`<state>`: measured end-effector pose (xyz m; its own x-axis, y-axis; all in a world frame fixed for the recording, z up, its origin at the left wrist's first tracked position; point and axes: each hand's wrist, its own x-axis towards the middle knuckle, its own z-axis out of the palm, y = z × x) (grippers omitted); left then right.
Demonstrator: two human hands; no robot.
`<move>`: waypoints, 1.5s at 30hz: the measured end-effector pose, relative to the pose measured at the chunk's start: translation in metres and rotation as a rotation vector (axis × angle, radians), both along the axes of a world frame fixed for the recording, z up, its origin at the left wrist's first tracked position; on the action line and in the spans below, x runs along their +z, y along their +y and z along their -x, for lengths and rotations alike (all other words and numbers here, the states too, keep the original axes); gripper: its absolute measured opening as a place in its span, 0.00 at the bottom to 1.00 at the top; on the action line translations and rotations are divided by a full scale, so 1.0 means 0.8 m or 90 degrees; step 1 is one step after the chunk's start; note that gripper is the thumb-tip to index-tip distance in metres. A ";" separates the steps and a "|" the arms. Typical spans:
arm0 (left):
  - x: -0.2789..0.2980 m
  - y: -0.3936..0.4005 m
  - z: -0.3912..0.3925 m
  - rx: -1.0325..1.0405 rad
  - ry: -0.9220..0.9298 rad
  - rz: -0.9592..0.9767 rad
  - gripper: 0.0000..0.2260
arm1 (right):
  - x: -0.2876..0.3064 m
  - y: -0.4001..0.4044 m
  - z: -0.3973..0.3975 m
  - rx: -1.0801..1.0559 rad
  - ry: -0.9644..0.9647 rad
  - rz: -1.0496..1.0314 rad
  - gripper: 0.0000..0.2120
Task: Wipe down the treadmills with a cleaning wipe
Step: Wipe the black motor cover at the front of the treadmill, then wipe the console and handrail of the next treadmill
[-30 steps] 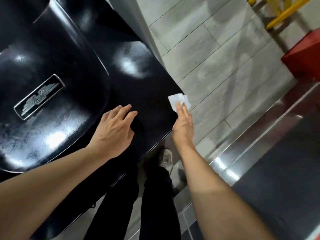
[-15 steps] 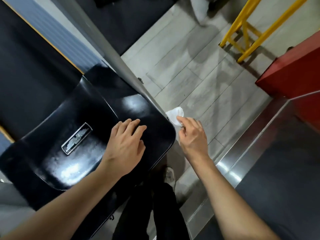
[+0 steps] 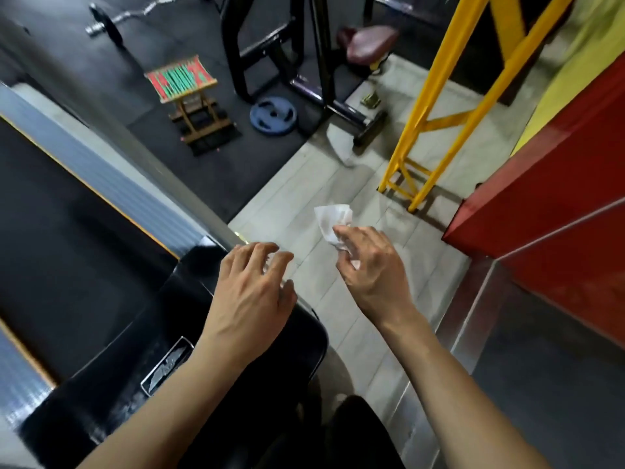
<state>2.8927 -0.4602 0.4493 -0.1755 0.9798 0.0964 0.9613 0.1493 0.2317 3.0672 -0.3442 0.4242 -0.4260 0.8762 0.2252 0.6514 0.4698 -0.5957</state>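
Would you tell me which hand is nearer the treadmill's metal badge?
Left. The left hand hovers just above the badge; the right hand holds the wipe over the floor.

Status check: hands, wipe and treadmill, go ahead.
Right hand pinching wipe over floor. Left hand open above treadmill cover. Nothing blocking.

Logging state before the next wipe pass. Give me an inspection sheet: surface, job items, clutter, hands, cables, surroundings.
Surface: glossy black treadmill cover with metal badge; glare patches, cleanliness unclear.
Job's things: white cleaning wipe, crumpled, off the cover, above the tiled floor.
Clutter: blue weight plate, folding stool, barbell on the dark mat.
Grippers: left hand open and empty over the cover's edge; right hand pinching the wipe.
Cables: nothing seen.
Surroundings: yellow frame, red box, treadmill belt.
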 end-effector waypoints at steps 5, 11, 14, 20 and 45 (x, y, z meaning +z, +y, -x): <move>0.060 0.034 -0.004 0.032 0.014 -0.035 0.19 | 0.066 0.044 -0.001 0.031 0.026 -0.038 0.20; 0.105 0.111 -0.010 0.124 0.060 -0.094 0.19 | 0.123 0.155 0.001 0.105 0.045 -0.072 0.19; 0.121 0.164 -0.018 0.197 0.090 -0.113 0.19 | 0.146 0.228 0.003 0.170 0.050 -0.106 0.20; 0.159 0.237 -0.035 0.343 0.134 -0.130 0.18 | 0.179 0.349 0.025 0.303 0.081 -0.111 0.18; 0.257 0.414 0.244 0.671 0.201 -0.230 0.16 | 0.292 0.573 0.447 0.647 0.204 -0.133 0.16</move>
<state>2.6974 -0.1287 0.6550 -0.8073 0.2677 0.5260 0.4218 0.8851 0.1968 2.7096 0.1143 0.6575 -0.8258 0.0778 0.5585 -0.2715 0.8133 -0.5146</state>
